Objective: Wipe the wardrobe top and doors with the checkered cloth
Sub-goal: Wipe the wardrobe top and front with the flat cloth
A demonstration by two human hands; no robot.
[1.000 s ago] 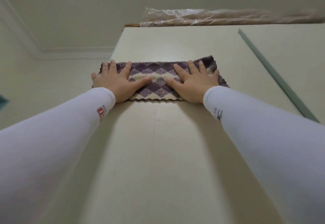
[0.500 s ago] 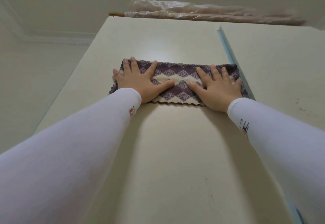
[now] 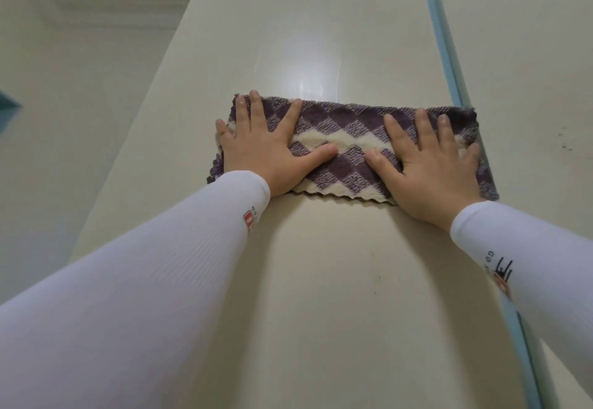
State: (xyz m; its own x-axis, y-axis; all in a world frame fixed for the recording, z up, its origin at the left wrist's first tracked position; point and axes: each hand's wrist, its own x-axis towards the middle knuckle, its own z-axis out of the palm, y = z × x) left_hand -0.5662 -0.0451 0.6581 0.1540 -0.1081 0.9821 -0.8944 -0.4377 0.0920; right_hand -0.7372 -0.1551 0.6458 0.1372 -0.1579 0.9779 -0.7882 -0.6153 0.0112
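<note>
The checkered cloth [image 3: 346, 119], purple and cream and folded into a long band, lies flat on the pale wardrobe top [image 3: 321, 280]. Both hands press down on it. The left hand [image 3: 266, 155] covers the cloth's left end, with its fingers [image 3: 255, 110] straight, spread apart and flat on the fabric; the little finger lies along the cloth's left edge. The right hand [image 3: 430, 168] covers the right end in the same way, fingers straight and splayed, gripping nothing. The two thumbs point toward each other with a strip of cloth bare between them.

Just beyond the fingertips of both hands runs the cloth's far edge, and past it a patch of glare [image 3: 314, 87] shines on the panel. Just outside the right hand's little finger, the cloth's end reaches a blue strip [image 3: 444, 46] that runs away along the wardrobe top. A few dark specks [image 3: 564, 145] mark the surface beyond that strip. White sleeves [image 3: 144, 280] cover both forearms to the wrist.
</note>
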